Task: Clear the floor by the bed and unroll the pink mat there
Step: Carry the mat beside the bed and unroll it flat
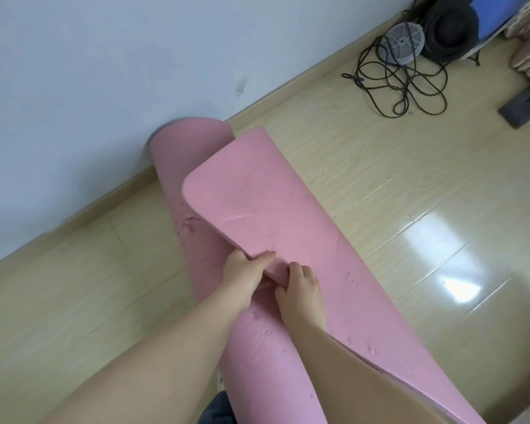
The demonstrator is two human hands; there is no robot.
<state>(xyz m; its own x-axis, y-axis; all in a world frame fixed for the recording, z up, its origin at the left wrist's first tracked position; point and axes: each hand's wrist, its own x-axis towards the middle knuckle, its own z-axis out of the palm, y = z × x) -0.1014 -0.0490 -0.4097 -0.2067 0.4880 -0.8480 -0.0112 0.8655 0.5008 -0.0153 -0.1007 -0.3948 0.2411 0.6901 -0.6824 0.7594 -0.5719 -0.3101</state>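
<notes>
Pink mat (257, 209), mostly rolled, slants from the wooden floor (380, 194) by the white wall (104, 56) up toward the person. Both forearms reach forward, close together. The left hand (245, 275) pinches the loose flap's near corner, thumb on top. Just beside it, the right hand (300, 289) curls its fingers over the same corner.

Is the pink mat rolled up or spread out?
Mostly rolled up. The mat shows only its end flap peeled off the roll, pinched by the left hand and right hand.
</notes>
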